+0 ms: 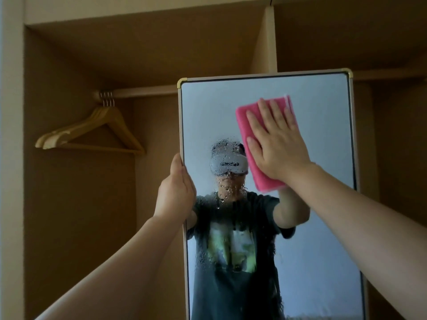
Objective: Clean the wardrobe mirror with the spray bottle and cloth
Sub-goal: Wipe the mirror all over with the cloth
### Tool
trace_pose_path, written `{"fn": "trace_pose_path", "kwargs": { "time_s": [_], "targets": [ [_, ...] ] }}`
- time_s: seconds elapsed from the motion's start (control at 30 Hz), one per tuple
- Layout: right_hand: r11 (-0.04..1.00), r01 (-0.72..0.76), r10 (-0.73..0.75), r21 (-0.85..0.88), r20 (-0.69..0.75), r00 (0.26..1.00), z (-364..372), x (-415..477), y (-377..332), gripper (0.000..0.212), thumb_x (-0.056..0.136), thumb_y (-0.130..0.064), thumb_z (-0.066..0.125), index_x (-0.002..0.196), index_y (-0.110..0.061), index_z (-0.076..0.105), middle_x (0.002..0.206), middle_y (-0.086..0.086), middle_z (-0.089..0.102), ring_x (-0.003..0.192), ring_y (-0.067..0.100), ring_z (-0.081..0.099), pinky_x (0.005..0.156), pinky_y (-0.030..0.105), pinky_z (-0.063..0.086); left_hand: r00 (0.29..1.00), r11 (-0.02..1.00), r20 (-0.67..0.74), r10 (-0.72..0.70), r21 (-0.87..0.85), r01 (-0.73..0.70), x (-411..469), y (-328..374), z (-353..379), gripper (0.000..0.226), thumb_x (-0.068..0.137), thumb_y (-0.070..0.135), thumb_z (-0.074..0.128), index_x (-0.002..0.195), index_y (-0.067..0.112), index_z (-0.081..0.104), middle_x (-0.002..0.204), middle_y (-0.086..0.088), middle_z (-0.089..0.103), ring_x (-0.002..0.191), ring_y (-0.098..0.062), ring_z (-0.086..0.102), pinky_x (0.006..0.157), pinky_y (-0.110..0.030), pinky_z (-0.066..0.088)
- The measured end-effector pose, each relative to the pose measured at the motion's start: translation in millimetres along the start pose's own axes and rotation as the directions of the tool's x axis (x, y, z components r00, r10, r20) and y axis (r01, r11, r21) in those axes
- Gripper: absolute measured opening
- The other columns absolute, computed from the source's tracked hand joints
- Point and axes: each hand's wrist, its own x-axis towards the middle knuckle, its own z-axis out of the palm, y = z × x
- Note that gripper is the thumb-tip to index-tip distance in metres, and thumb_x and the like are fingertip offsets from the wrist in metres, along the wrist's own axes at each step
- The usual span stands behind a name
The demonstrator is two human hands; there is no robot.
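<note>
Wardrobe [76, 204]: open and brown inside. Wooden hangers [101, 128] hang on the rail [143, 91] at left, well apart from the work.
Mirror [323, 100]: stands before the wardrobe. It looks loose rather than fixed, so a hard push could tip or twist it.
Right hand [277, 144]: fingers straight and spread, pressing the cloth flat on the upper right glass.
Left hand [176, 188]: fingers curled round the mirror's left edge, clamped on the frame. A wet frame could let this grip slip.
Cloth [247, 125]: pink and folded, lying against the glass. One pass may only smear.
Droplets [227, 146]: beaded across the centre, some trailing downward. Unwiped, they would likely run lower and streak.
Spray bottle: not in view.
Writing: none readable. The shirt print in the reflection shows no clear letters.
</note>
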Motion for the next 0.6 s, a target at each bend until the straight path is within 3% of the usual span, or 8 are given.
{"fn": "trace_pose_path", "kwargs": {
  "time_s": [0.17, 0.33, 0.47, 0.6],
  "targets": [
    [0.999, -0.043, 0.043, 0.001, -0.021, 0.999, -7.3, 40.8, 0.5, 0.061, 0.099, -0.042, 0.022, 0.152, -0.013, 0.026, 0.160, 0.018, 0.018, 0.147, 0.037, 0.014, 0.121, 0.050, 0.003, 1.000, 1.000, 0.003, -0.002, -0.001, 0.002, -1.1, 0.5, -2.1, 0.046, 0.101, 0.028, 0.028, 0.146, 0.021, 0.028, 0.071, 0.020, 0.044, 0.058, 0.013, 0.042, 0.057, -0.017, 0.033],
    [0.999, -0.034, 0.034, -0.009, -0.040, 0.999, -9.8, 57.9, -3.7, 0.061, 0.099, -0.043, 0.019, 0.152, -0.013, 0.026, 0.160, 0.018, 0.018, 0.147, 0.039, 0.014, 0.120, 0.050, 0.003, 1.000, 1.000, 0.018, -0.009, -0.019, 0.009, -2.3, 4.8, -4.3, 0.044, 0.102, 0.029, 0.028, 0.146, 0.022, 0.030, 0.072, 0.024, 0.043, 0.056, 0.015, 0.044, 0.069, -0.021, 0.035],
    [1.000, -0.020, 0.019, -0.023, -0.032, 0.999, -10.3, 60.2, -5.3, 0.062, 0.100, -0.043, 0.015, 0.153, -0.013, 0.022, 0.161, 0.015, 0.015, 0.148, 0.038, 0.011, 0.119, 0.049, 0.001, 1.000, 0.999, 0.003, -0.001, -0.040, 0.001, -2.3, 6.7, -4.5, 0.056, 0.094, 0.040, 0.023, 0.146, 0.020, 0.030, 0.089, 0.008, 0.052, 0.072, -0.005, 0.049, 0.076, -0.024, 0.036],
    [1.000, 0.014, -0.014, -0.026, -0.018, 1.000, -10.7, 56.9, -7.2, 0.061, 0.101, -0.044, 0.013, 0.154, -0.015, 0.019, 0.161, 0.013, 0.014, 0.148, 0.037, 0.009, 0.120, 0.049, 0.000, 1.000, 0.998, -0.001, 0.019, -0.053, -0.019, -3.5, 6.5, -4.5, 0.057, 0.093, 0.041, 0.021, 0.146, 0.020, 0.031, 0.092, 0.009, 0.053, 0.078, -0.006, 0.050, 0.078, -0.024, 0.036]
  ]
}}
